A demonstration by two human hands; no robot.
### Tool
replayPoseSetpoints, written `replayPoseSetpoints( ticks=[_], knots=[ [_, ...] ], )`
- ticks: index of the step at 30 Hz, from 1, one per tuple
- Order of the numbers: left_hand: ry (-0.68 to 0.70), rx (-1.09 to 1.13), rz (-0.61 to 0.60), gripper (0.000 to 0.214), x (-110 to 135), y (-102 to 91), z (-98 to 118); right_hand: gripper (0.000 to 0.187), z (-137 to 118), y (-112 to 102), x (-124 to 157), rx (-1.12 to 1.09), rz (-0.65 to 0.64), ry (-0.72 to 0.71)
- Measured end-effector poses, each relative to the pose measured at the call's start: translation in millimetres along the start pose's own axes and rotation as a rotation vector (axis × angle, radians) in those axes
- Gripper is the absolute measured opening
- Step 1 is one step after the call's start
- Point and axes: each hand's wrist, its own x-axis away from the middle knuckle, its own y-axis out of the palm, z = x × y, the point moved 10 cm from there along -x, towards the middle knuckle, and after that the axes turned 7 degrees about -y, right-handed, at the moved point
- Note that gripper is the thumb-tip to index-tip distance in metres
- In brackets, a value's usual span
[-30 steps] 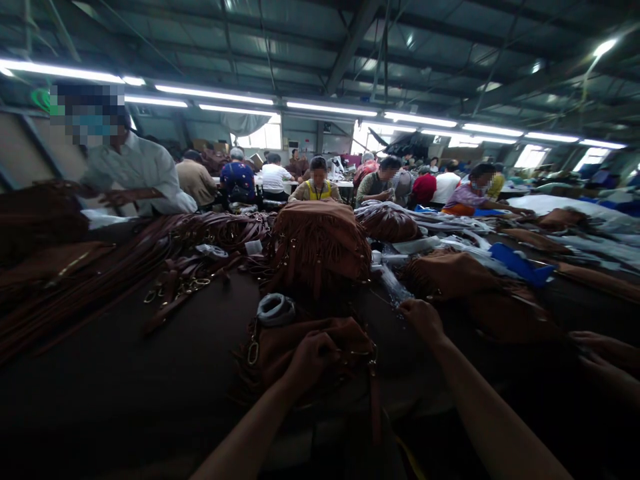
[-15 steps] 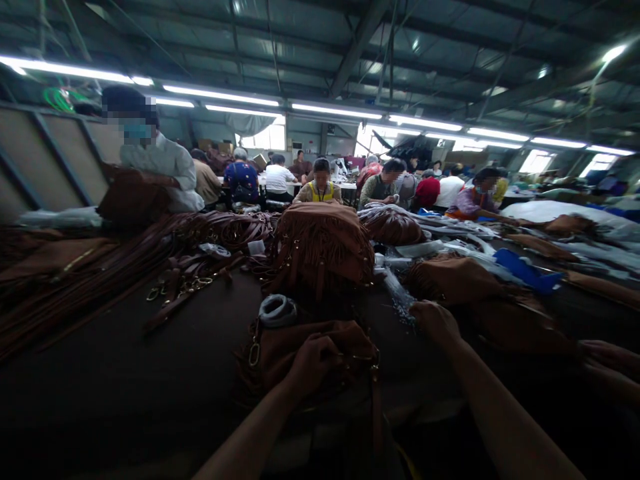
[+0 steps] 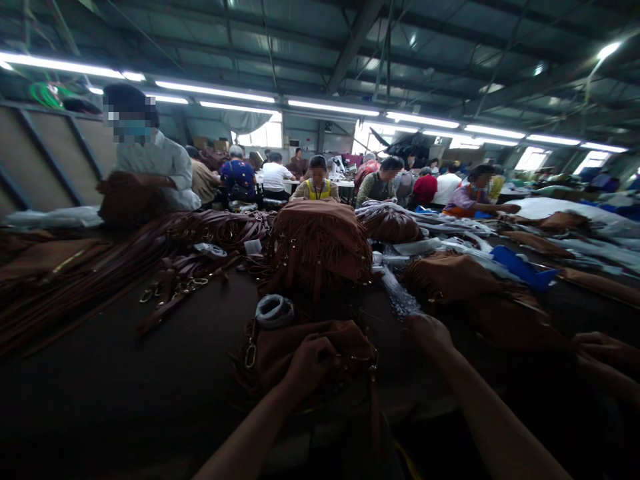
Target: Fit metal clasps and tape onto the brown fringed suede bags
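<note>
My left hand [image 3: 310, 363] is closed on the top of a brown fringed bag [image 3: 280, 353] that lies on the dark table [image 3: 125, 387] in front of me. My right hand [image 3: 427, 332] reaches forward with its back to the camera, just below a clear plastic packet of small parts [image 3: 400, 297]. Its fingers are curled under and hidden. A roll of grey tape [image 3: 274, 311] sits just behind the bag. A larger fringed bag [image 3: 320, 247] stands upright beyond it.
Brown leather straps with metal rings [image 3: 165, 267] spread over the left of the table. More brown bags [image 3: 450, 277] and a blue piece [image 3: 520, 267] lie to the right. Another person's hands [image 3: 605, 353] rest at the right edge. Several workers sit in rows behind; one in white [image 3: 150, 167] stands at the left.
My right hand has drawn back a little toward me from the plastic packet. The person in white at the left has picked up a brown bag and shifted right. My left hand stays put.
</note>
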Motion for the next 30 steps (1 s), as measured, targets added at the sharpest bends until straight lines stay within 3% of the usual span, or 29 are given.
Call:
replayPoseSetpoints(
  ticks=[3, 8, 13, 18, 21, 25, 30],
  knots=[
    [-0.016, 0.001, 0.007, 0.007, -0.1, 0.2, -4.0, 0.021, -25.2, -0.7, -20.0, -0.069, 0.060, -0.041],
    [0.003, -0.010, 0.006, 0.006, -0.1, -1.2, -1.0, 0.021, -67.8, 19.9, -62.2, -0.206, 0.057, -0.103],
    [-0.012, -0.009, 0.013, 0.006, -0.5, -2.9, 2.1, 0.022, -81.6, 19.5, -70.9, -0.260, 0.057, -0.152],
    [-0.031, 0.001, 0.013, 0.008, -1.3, -2.6, 1.4, 0.018, -84.0, -24.3, -36.8, -0.282, 0.170, -0.147],
    [-0.010, -0.021, 0.003, 0.007, -1.7, -2.0, 2.3, 0.018, -114.8, -49.3, 11.9, -0.441, 0.300, -0.220],
    [0.014, -0.026, -0.001, 0.009, -1.9, -2.0, 1.0, 0.012, -169.1, -32.3, 69.0, -0.590, 0.327, -0.262],
    [0.025, -0.024, -0.011, 0.013, -2.0, -0.4, -2.1, 0.012, -186.9, -4.8, 81.5, -0.475, 0.379, -0.190]
  ],
)
